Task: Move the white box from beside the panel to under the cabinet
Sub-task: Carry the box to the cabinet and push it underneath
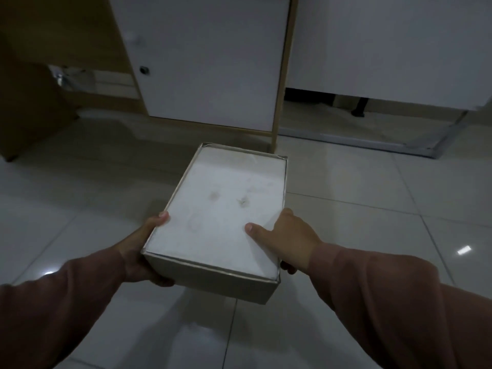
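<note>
The white box (223, 209) is a flat rectangular box with a white top and beige sides, held above the tiled floor in the middle of the view. My left hand (143, 251) grips its near left corner, thumb on the top edge and fingers underneath. My right hand (287, 235) grips the near right side, thumb pressed on the white top. A white cabinet door (207, 57) with a wood frame stands just beyond the box's far end. To its right a white panel (386, 46) hangs above a dark gap (319, 98).
A brown wooden piece (29, 102) stands at the left, with clutter (72, 78) behind it. A metal floor rail (372, 141) runs along the right under the panel. Glossy floor tiles (372, 209) spread all around the box.
</note>
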Action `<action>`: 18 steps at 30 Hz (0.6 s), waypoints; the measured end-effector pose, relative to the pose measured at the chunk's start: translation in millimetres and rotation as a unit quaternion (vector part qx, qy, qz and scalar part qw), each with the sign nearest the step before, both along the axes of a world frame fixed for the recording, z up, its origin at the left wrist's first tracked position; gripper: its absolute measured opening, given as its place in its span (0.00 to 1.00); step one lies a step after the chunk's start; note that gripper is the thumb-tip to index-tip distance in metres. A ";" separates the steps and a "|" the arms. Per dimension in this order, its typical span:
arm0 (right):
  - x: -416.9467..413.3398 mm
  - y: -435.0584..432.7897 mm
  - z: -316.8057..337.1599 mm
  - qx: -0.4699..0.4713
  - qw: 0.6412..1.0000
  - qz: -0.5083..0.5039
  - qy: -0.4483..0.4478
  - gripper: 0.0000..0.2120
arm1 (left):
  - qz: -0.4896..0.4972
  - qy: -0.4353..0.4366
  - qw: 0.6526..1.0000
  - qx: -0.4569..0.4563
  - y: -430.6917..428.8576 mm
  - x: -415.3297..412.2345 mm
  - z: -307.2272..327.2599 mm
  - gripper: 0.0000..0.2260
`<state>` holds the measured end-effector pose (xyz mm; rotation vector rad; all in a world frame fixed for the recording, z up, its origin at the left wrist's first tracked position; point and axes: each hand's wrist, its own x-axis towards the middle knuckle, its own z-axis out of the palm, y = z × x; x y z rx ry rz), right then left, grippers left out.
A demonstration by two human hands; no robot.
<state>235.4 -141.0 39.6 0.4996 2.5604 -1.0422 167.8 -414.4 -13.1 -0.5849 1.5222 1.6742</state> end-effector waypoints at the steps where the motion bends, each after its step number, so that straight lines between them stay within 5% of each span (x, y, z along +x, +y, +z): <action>1: -5.2 -6.9 -1.0 -0.004 1.000 0.011 0.005 0.39 | 0.013 0.004 1.000 -0.002 -7.6 0.2 -0.2 0.25; 18: -80.8 -63.8 -79.6 0.043 0.999 0.001 0.000 0.44 | 0.044 -0.025 0.997 -0.054 -49.4 -50.2 -55.9 0.28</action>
